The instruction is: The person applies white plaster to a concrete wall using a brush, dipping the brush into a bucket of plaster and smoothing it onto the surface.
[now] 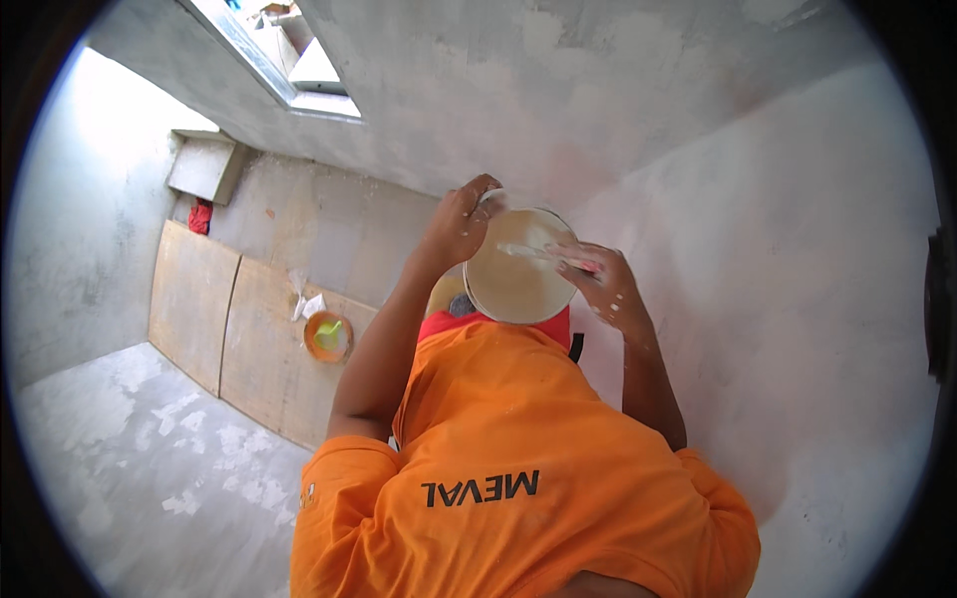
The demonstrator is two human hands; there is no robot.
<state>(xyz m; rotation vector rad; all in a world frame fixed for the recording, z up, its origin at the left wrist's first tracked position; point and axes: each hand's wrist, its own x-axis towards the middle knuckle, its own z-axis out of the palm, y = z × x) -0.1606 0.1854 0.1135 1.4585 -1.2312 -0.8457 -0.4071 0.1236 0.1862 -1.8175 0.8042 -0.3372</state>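
Note:
A round, pale bucket point(513, 294) is just in front of my body, at the middle of the view. Its inside is beige, with a whitish smear. My left hand point(461, 224) is closed at the bucket's far left rim; something whitish and blurred shows by its fingertips. In my right hand point(605, 287) is a putty knife point(533, 251) with a reddish part at the grip. Its whitish, blurred blade reaches left across the bucket's opening. White paste spots mark the fingers and back of my right hand.
Grey, patchily plastered walls point(449, 90) stand close ahead and on the right. An opening point(309, 75) is at the upper left. Wooden boards point(264, 319) lie at left, bearing an orange bowl point(313, 346) with a green scoop point(327, 335). Beyond are a box point(202, 167) and red cloth point(200, 216).

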